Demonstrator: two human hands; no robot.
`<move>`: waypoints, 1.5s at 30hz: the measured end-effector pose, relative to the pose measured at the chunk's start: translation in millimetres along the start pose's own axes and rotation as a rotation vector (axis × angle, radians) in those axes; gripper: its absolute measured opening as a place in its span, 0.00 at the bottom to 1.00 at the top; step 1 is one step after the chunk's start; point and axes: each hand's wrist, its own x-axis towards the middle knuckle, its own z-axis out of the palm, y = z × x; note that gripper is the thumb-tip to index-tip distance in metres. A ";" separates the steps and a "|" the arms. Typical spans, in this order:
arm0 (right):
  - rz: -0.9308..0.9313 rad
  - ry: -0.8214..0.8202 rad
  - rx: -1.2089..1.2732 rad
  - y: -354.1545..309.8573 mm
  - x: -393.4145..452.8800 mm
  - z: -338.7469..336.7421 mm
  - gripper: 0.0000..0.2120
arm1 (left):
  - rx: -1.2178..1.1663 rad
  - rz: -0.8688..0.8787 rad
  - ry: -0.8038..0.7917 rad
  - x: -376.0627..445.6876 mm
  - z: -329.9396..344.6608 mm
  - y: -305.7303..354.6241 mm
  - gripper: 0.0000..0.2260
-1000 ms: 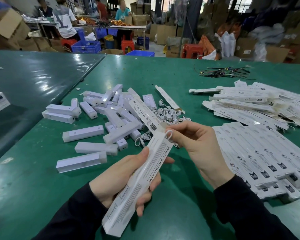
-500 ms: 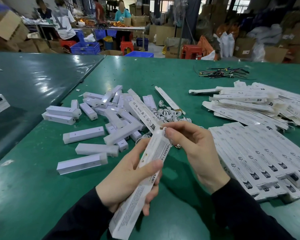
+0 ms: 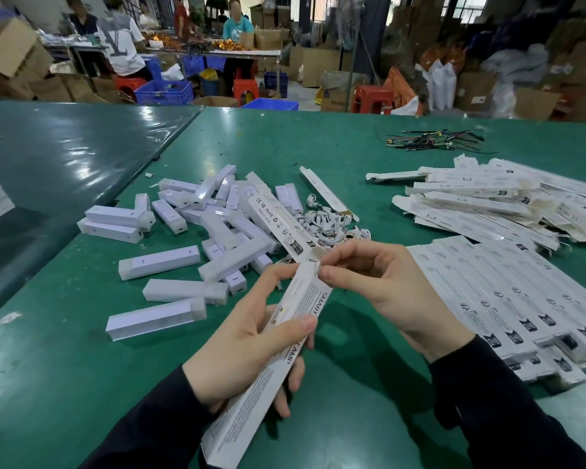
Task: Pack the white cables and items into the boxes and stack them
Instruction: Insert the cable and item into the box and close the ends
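Head view: left hand [image 3: 247, 336] grips box [image 3: 271, 360] mid-length, tilted up to present its open end; right hand [image 3: 379, 286] pinches the end flap [image 3: 315, 265], likely tucking it shut; cables [image 3: 329, 225] heaped beyond; packed boxes [image 3: 508, 299] rowed right on table [image 3: 65, 384].

The left hand [image 3: 247, 346] grips 1 long, narrow white cardboard box [image 3: 271, 363], held tilted above the green table [image 3: 318, 147]. The right hand [image 3: 379, 286] pinches the flap at the box's upper end. Loose white plastic bars [image 3: 163, 262] lie scattered to the left, coiled white cables [image 3: 325, 225] behind, and flat rows of packed white boxes [image 3: 508, 299] to the right.
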 end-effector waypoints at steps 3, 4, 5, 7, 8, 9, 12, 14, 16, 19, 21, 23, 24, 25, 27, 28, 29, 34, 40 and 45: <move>-0.002 0.096 0.026 2.6 -0.1 4.3 0.08 | 0.046 -0.001 0.039 2.7 -2.2 -0.2 0.18; -0.011 0.117 0.023 3.4 0.3 5.1 0.09 | 0.053 -0.006 0.035 2.9 -2.7 0.4 0.18; -0.024 0.118 0.011 3.8 0.5 5.5 0.09 | 0.055 -0.009 0.027 3.1 -2.6 0.8 0.18; -0.059 0.073 -0.037 4.2 0.4 6.8 0.07 | 0.044 -0.009 0.019 2.9 -2.0 0.9 0.18; -0.075 0.056 -0.066 4.3 0.4 7.9 0.06 | 0.038 -0.007 0.025 3.1 -1.8 0.4 0.19; -0.086 0.056 -0.083 4.7 0.6 9.0 0.05 | 0.037 -0.003 0.033 3.2 -1.6 0.2 0.21; -0.094 0.125 -0.052 6.6 1.3 10.2 0.07 | 0.053 0.024 0.043 2.9 -2.4 1.3 0.26; -0.089 0.148 -0.042 9.0 1.9 8.9 0.07 | 0.063 0.030 0.036 2.9 -3.2 2.6 0.25; -0.113 0.140 -0.056 10.3 1.2 8.8 0.05 | 0.066 0.022 0.024 2.9 -2.9 2.7 0.23; -0.164 0.126 -0.079 9.0 -0.3 13.0 0.02 | 0.057 0.024 0.020 2.9 -2.9 1.4 0.21; -0.190 0.110 -0.096 7.6 -0.8 15.0 0.02 | 0.047 0.030 0.017 3.4 -2.6 0.9 0.20; -0.187 0.136 -0.124 7.7 -0.2 13.8 0.03 | 0.042 0.030 0.017 3.7 -2.1 -0.1 0.20; -0.177 0.154 -0.134 8.2 0.0 12.8 0.03 | 0.041 0.028 0.020 3.9 -1.9 -0.6 0.20; -0.169 0.161 -0.144 8.6 0.2 12.4 0.03 | 0.039 0.027 0.022 4.0 -1.8 -1.1 0.19; -0.164 0.143 -0.180 9.1 -0.8 14.2 0.05 | 0.036 0.026 0.017 4.0 -1.4 -2.5 0.19; -0.163 0.120 -0.192 9.0 -2.0 16.1 0.05 | 0.038 0.023 0.011 3.5 -1.2 -3.0 0.19; -0.161 0.096 -0.190 8.8 -3.1 18.3 0.06 | 0.039 0.020 0.007 3.2 -1.0 -3.4 0.19; -0.137 0.163 -0.071 7.6 -2.7 18.1 0.10 | 0.023 0.041 0.031 2.2 -0.1 1.1 0.17; -0.103 0.058 -0.204 10.7 -6.3 24.6 0.12 | 0.007 0.061 -0.013 0.5 1.4 0.9 0.15; -0.102 0.035 -0.149 9.6 -6.5 27.8 0.08 | 0.022 0.066 -0.008 1.3 2.6 -0.4 0.17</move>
